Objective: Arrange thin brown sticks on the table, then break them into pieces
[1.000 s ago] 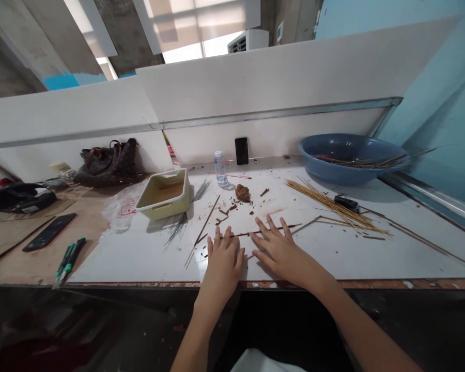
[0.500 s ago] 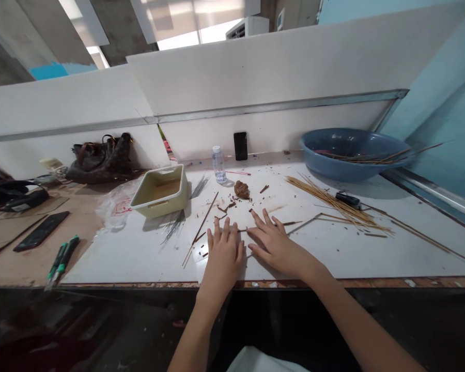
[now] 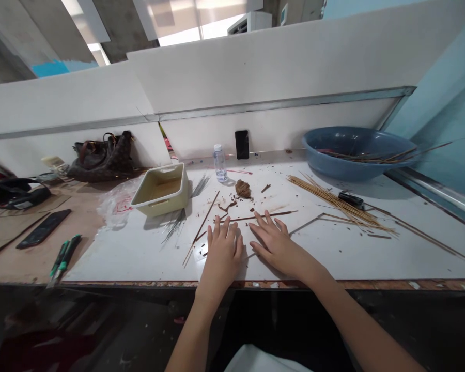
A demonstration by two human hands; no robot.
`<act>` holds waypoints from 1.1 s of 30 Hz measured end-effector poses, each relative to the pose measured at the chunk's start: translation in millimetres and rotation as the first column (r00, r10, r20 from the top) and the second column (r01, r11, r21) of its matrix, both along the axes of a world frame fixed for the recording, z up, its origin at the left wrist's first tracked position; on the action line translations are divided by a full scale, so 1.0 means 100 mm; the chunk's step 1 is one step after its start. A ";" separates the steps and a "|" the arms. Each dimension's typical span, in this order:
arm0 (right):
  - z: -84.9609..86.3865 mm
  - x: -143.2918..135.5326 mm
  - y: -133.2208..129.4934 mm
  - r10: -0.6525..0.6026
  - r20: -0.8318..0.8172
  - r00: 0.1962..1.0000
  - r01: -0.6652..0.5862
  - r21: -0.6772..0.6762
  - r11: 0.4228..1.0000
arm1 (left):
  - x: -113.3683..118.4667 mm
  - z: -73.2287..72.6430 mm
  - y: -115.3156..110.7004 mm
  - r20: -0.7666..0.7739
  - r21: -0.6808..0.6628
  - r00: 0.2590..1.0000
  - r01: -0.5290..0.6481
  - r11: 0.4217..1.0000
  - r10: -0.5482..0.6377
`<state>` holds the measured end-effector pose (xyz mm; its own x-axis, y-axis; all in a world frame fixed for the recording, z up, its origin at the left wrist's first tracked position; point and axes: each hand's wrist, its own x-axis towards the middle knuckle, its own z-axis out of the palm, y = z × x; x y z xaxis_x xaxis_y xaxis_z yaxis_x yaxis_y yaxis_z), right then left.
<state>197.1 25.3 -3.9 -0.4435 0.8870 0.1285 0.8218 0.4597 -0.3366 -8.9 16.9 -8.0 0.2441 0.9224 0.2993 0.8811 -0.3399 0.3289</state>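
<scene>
Spreading both hands palm down over the white board (image 3: 313,258), we have the left hand (image 3: 221,253) and right hand (image 3: 275,245) open, fingers loosely apart, neither closed around anything. The brown stick (image 3: 284,213) lies at our fingertips, beyond the palms, its long axis running left to right across the fingers. Its right end tilts slightly away from us and sticks out past the right hand; the other end lies by the left fingertips. Both hands are about equally near it, though we cannot tell how firmly any finger touches it.

Farther out, between the hands, sits the brown lump (image 3: 243,189), with crumbs around it. Left of it, the tub (image 3: 160,207) holds what looks like shallow brownish liquid, and the bottle (image 3: 220,168) stands upright with clear liquid low inside. Far to our right, the blue basin (image 3: 344,168) contains thin, dark sticks, some poking over its right rim; what else lies inside is hard to make out. The pale sticks (image 3: 333,201) fan out in front of the basin, beside the black tool (image 3: 351,200).
</scene>
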 end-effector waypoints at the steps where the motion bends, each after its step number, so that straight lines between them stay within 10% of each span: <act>1: 0.00 -0.02 0.01 -0.013 0.011 1.000 0.013 -0.006 1.000 | 0.00 0.00 0.00 0.000 -0.001 1.000 -0.003 1.000 0.003; 13: -0.03 0.02 -0.07 -0.063 -0.021 0.998 0.064 0.090 0.994 | 0.21 0.11 0.28 -0.067 -0.089 0.998 0.013 0.996 -0.019; 33: -0.17 0.27 -0.25 -0.137 -0.137 0.981 0.159 0.168 0.973 | 0.03 0.15 -0.16 -0.038 -0.019 0.999 -0.002 1.000 0.001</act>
